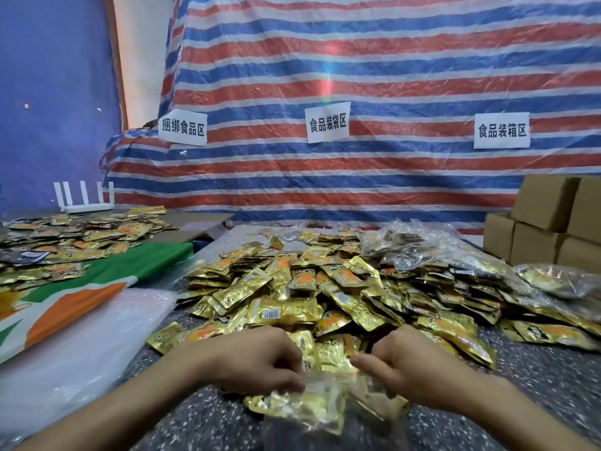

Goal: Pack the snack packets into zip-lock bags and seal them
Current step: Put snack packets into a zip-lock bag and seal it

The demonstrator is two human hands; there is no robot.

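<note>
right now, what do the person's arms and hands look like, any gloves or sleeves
The left hand and right hand are both bare: no gloves, rings or watch visible. The left forearm and right forearm are bare too, with no sleeve showing as far as the frame edge.

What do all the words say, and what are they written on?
"捆绑食品区": left paper sign on the striped tarp.
"食品装袋区": middle paper sign, same tarp.
"食品装箱区": right paper sign, same tarp.
Snack packets: print too small and blurred to read.
</note>
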